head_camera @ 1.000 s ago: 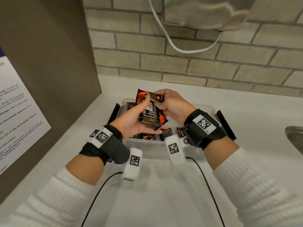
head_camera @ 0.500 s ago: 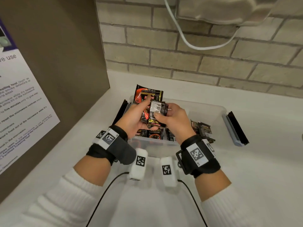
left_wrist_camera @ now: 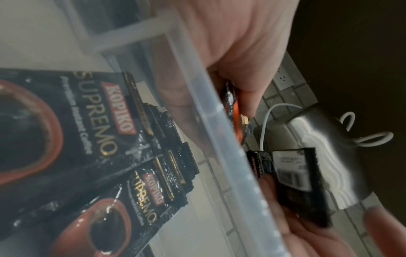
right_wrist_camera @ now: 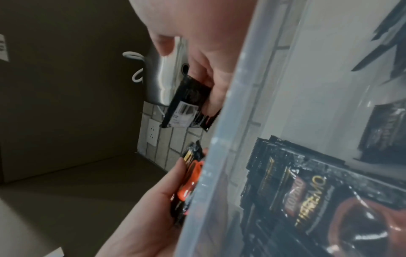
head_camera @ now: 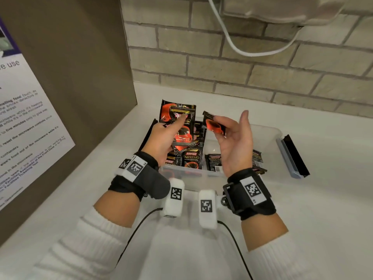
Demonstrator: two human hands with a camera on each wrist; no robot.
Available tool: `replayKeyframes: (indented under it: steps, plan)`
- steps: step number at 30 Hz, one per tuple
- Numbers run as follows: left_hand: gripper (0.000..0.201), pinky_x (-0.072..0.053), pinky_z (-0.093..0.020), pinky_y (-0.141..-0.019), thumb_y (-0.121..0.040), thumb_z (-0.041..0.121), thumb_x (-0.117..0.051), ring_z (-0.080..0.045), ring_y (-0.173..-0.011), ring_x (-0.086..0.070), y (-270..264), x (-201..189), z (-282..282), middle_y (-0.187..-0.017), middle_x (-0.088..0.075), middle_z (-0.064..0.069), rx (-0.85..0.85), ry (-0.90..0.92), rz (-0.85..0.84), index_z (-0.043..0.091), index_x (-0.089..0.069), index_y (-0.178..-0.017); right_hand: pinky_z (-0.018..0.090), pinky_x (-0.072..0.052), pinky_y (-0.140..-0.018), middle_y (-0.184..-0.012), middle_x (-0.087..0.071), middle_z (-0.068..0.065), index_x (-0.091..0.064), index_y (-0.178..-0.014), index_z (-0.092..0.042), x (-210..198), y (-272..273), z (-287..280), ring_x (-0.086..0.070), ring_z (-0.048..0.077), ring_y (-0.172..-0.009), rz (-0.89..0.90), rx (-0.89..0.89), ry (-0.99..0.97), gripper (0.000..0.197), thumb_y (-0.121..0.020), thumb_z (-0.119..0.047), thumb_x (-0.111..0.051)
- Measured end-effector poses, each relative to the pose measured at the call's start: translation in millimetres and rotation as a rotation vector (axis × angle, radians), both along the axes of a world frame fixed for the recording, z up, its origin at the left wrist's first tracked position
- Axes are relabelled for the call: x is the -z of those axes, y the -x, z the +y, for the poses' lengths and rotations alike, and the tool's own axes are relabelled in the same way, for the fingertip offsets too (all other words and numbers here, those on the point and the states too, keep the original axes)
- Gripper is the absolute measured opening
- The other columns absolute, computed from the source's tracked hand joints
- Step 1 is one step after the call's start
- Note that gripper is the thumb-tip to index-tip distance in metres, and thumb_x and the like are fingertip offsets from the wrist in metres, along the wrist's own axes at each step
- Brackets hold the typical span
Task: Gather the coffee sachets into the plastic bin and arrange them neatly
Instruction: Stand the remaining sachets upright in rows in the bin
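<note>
A clear plastic bin stands on the white counter, with several black-and-orange coffee sachets lying inside. My left hand grips a stack of sachets upright over the bin's left end, thumb across the front. To its right, my right hand pinches a single sachet, palm up and the other fingers spread. In the right wrist view that sachet shows its barcode side, and the left hand's stack sits below it. The left wrist view shows sachets through the bin wall.
A brown cabinet panel with a printed notice walls off the left. The brick wall runs behind, with a metal appliance and white cable overhead. A grey-and-black lid piece lies right of the bin.
My right hand has come away from the stack to the right with one sachet and turned palm up. The left hand still holds the stack.
</note>
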State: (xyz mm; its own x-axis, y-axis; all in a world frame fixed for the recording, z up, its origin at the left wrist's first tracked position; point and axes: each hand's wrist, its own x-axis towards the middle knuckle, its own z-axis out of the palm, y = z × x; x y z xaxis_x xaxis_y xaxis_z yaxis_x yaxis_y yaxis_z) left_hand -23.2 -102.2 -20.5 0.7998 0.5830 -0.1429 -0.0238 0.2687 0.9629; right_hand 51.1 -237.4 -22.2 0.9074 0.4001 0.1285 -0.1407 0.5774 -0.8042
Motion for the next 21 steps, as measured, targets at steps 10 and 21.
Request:
replayKeyframes:
  steps: [10, 21]
  plan:
    - [0.026, -0.053, -0.042, -0.086, -0.088, 0.020, -0.063, -0.022, -0.096, -0.069, 2.7, -2.3, -5.9, -0.106, -0.071, -0.007, 0.047, -0.022, -0.020, 0.011, -0.063, -0.112, 0.027, -0.057, -0.077, -0.107, -0.062, 0.011, -0.048, -0.122, -0.008, 3.7, 3.7, 7.5, -0.063, 0.021, -0.095, -0.204, -0.108, 0.375, 0.040, -0.085, 0.006, -0.057]
    - [0.034, -0.053, -0.036, -0.088, -0.097, 0.036, -0.043, -0.021, -0.106, -0.065, 1.2, -9.9, -10.2, -0.116, -0.067, -0.008, 0.184, 0.102, -0.095, 0.015, -0.056, -0.121, 0.031, -0.054, -0.078, -0.111, -0.066, 0.008, -0.052, -0.120, -0.009, 7.5, -0.1, 16.8, -0.065, 0.019, -0.097, -0.140, -0.165, 0.505, 0.027, -0.094, -0.008, -0.051]
